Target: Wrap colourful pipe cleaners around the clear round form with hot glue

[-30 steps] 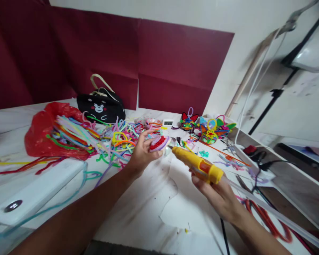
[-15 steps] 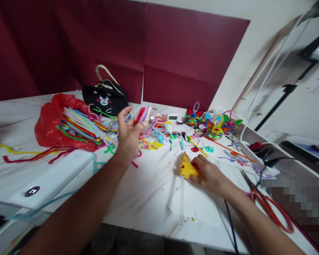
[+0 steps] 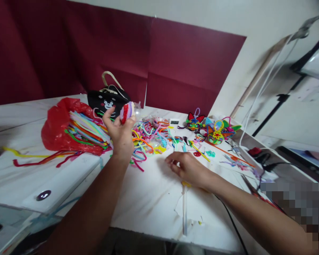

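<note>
My left hand (image 3: 120,138) is raised over the table, its fingers closed around a clear plastic ball (image 3: 137,110). Red, purple and cream pipe cleaners (image 3: 127,111) cover one side of that ball. Loosely bent and with nothing in its fingers, my right hand (image 3: 187,166) hovers over the yellow glue gun (image 3: 186,184). The hand and forearm hide most of the gun. A translucent glue stick (image 3: 185,212) juts from it towards the table's front edge.
Pipe cleaners spill from a red plastic bag (image 3: 54,124) on the left, near a black bear-face bag (image 3: 95,99). Loose craft pieces (image 3: 149,132) lie mid-table. Decorated animal-head ornaments (image 3: 218,134), scissors (image 3: 251,186), a small digital display (image 3: 174,122) and a black cord (image 3: 232,223) are also around.
My right hand has let go of the glue gun and moved up and left off it. My left hand has shifted slightly left with the ball. The view has tilted a little.
</note>
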The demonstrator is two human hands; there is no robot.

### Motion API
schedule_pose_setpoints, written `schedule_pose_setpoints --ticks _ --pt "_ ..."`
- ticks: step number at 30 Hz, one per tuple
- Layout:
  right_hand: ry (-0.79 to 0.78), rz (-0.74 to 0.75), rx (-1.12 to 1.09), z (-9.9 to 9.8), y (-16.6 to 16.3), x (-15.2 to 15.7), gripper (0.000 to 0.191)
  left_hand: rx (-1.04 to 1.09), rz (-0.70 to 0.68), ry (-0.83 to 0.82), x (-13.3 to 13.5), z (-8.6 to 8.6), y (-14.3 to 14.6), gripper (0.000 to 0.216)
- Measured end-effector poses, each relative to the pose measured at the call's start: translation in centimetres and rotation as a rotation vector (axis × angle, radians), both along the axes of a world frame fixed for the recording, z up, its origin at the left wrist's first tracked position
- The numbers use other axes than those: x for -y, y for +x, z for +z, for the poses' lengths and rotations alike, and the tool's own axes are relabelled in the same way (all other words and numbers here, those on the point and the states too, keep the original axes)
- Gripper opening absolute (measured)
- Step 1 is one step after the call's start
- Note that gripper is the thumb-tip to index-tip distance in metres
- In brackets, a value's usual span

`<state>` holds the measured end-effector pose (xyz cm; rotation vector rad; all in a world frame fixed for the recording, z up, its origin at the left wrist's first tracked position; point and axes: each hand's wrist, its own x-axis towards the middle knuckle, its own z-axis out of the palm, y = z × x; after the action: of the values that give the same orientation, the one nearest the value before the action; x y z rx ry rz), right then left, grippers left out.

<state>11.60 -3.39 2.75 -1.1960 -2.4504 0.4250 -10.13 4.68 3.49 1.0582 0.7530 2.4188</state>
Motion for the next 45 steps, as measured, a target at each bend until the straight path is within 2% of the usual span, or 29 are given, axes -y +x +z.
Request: schedule_pose_setpoints --ticks 3,6,11,15,22,26,30,37,41,45 --pt "-0.047 -0.013 0.072 -0.1 -4.9 -2.4 0.026 0.034 -0.007 -0.007 -0.3 -0.1 -0.2 0.062" --pt "-0.049 -0.109 0.093 -1.0 -8.9 -4.6 0.022 0.054 -0.016 -0.008 -0.5 -0.1 -0.3 0.064" --pt "-0.088 -0.245 0.022 -2.6 -11.6 -7.3 0.010 0.098 -0.019 -0.026 -0.5 -0.2 -0.2 0.063" --pt "-0.215 -0.254 -0.191 -2.4 -10.4 -8.8 0.016 0.104 -0.079 -0.073 -0.2 -0.2 0.1 0.063" --pt "-0.530 -0.100 -0.672 0.3 -4.8 -8.7 0.031 0.101 -0.247 -0.141 0.0 -0.6 0.8 0.062" --pt "-0.601 -0.036 -0.866 1.1 -1.7 -7.6 0.040 0.026 -0.375 -0.194 0.5 -1.0 1.9 0.063" --pt "-0.611 -0.031 -0.984 1.6 0.8 -6.5 0.044 -0.044 -0.471 -0.217 1.3 -1.3 3.3 0.065" --pt "-0.592 -0.084 -1.040 0.8 2.9 -6.3 0.040 -0.073 -0.615 -0.349 2.2 -2.1 5.1 0.066" --pt "-0.653 -0.102 -0.926 -0.4 2.6 -6.3 0.040 -0.120 -0.693 -0.405 2.3 -2.9 5.4 0.066" --pt "-0.670 -0.104 -0.824 -1.0 2.0 -6.0 0.038 -0.130 -0.693 -0.416 2.0 -3.6 5.5 0.066"
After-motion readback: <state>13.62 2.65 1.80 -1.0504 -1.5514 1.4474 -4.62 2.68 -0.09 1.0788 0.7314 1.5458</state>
